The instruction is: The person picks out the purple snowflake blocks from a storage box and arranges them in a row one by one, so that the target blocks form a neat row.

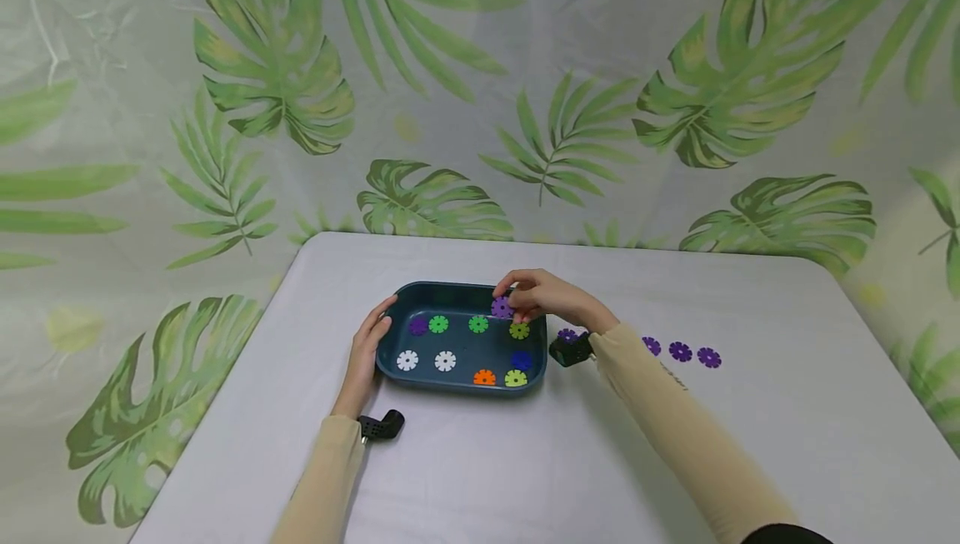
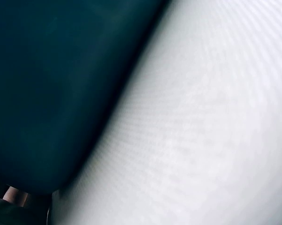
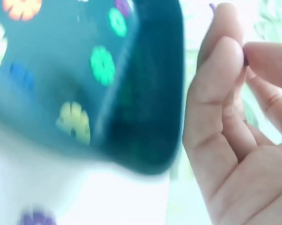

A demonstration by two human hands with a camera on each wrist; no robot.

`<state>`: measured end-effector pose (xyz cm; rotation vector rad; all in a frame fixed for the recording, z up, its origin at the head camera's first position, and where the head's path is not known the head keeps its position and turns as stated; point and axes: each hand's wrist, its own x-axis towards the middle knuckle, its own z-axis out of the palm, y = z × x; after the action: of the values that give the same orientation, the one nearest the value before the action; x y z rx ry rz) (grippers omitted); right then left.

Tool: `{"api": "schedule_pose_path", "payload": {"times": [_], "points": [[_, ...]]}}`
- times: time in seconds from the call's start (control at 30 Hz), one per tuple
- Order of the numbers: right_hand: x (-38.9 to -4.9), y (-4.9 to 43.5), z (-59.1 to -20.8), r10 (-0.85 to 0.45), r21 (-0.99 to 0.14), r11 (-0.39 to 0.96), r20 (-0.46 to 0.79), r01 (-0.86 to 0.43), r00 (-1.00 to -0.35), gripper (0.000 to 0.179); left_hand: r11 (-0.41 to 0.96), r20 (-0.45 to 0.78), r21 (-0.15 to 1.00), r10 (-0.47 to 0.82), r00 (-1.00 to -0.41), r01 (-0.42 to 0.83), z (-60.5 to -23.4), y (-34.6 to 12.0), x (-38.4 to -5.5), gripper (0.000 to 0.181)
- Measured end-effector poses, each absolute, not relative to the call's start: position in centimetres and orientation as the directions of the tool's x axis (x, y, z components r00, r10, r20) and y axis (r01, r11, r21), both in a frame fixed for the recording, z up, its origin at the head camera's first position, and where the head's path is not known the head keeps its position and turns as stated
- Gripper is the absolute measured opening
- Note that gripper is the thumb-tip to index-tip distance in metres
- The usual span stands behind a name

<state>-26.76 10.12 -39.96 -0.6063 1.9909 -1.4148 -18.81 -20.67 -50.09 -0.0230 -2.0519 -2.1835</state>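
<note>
In the head view my left hand (image 1: 365, 352) holds the left end of a dark teal tray (image 1: 457, 386), with thumb and fingers at the rim. Above the tray's far right corner, my right hand (image 1: 551, 298) pinches a purple notched flower disc (image 1: 502, 306) between thumb and fingers. Only a sliver of this disc shows in the right wrist view, where the right hand (image 3: 234, 117) is beside the tray wall (image 3: 152, 93). Several flower discs lie in the tray, among them a green disc (image 1: 478, 324), a white disc (image 1: 445, 361), an orange disc (image 1: 484, 377) and a blue disc (image 1: 521, 361).
Several purple discs (image 1: 680, 351) lie in a row on the white table (image 1: 465, 461), right of the tray; the right wrist and sleeve partly cover that row. A leaf-patterned sheet (image 1: 555, 144) hangs behind the table. Each wrist wears a black camera (image 1: 384, 425).
</note>
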Motion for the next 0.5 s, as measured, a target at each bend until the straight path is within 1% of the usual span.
{"api": "schedule_pose_path", "payload": {"times": [0.17,0.27,0.4,0.5], "points": [[-26.7,15.3,-39.8,-0.653,-0.953,0.300,-0.187,-0.025,-0.734,0.027,-0.070,0.093,0.993,-0.074,-0.993,0.099,-48.7,-20.5,-18.2,0.040],[-26.4,18.6,-40.3,-0.619,-0.956,0.292,-0.182,-0.009,-0.764,0.028,-0.056,0.081,0.995,-0.067,-0.994,0.084,-47.8,-20.3,-17.9,0.041],[-25.7,23.3,-41.2,-0.541,-0.954,0.298,-0.194,0.029,-0.818,0.032,-0.035,0.070,0.997,-0.063,-0.996,0.072,-47.7,-20.3,-17.8,0.042],[-24.8,27.2,-42.2,-0.483,-0.949,0.310,-0.208,0.056,-0.850,0.035,-0.039,0.072,0.996,-0.065,-0.995,0.074,-48.6,-20.5,-18.1,0.042]]}}
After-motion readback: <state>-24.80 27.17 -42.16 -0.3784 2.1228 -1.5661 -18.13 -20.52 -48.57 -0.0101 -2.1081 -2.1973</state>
